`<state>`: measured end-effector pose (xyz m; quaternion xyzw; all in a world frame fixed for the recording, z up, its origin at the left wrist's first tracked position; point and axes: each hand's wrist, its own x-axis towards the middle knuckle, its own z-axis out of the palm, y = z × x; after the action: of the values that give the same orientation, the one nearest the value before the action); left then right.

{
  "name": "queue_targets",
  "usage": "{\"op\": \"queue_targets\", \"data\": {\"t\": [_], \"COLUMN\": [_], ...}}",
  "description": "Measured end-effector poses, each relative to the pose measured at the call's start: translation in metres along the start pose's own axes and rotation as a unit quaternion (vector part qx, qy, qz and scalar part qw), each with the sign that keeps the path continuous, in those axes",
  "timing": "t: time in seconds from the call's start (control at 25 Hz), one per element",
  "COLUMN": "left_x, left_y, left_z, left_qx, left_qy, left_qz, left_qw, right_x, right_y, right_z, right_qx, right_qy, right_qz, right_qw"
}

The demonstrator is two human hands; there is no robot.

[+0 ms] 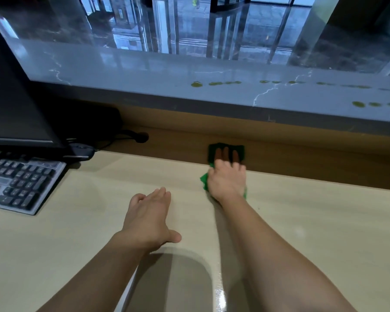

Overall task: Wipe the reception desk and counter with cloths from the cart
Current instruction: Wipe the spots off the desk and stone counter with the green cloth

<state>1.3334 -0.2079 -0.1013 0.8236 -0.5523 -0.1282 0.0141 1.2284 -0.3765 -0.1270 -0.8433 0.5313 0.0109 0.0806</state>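
Right hand [229, 179] flat on green cloth [212, 150], left hand [149, 217] open, empty — press evenly along your desk [77, 233] rear edge.

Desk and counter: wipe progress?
Done: a wet streak on the desk suggests part of it is wiped. In hand: the right hand presses the cloth at the desk's back edge; the left hand is open, holding nothing. Left: the counter, with yellow-green spots unwiped.

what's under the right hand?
A green cloth, pressed flat on the desk by the right hand. Only its edges show around the hand; its middle, and the desk beneath, are covered.
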Motion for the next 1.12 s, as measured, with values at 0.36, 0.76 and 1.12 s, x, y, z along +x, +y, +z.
{"op": "queue_targets", "data": {"t": [0.36, 0.76, 1.12], "left_x": [0.009, 0.006, -0.007], "left_y": [0.013, 0.014, -0.001], "left_z": [-0.011, -0.014, -0.002], "left_qx": [0.071, 0.064, -0.005], "left_qy": [-0.025, -0.045, 0.003], "left_qz": [-0.017, -0.025, -0.021], "left_qw": [0.997, 0.997, 1.000], "right_x": [0.029, 0.020, 0.017], "right_y": [-0.054, 0.178, 0.010], "right_z": [0.001, -0.028, -0.010], "right_qx": [0.044, 0.009, 0.000], "right_qy": [-0.089, -0.016, -0.037], "right_qz": [-0.225, 0.124, 0.012], "right_qw": [0.969, 0.992, 0.999]}}
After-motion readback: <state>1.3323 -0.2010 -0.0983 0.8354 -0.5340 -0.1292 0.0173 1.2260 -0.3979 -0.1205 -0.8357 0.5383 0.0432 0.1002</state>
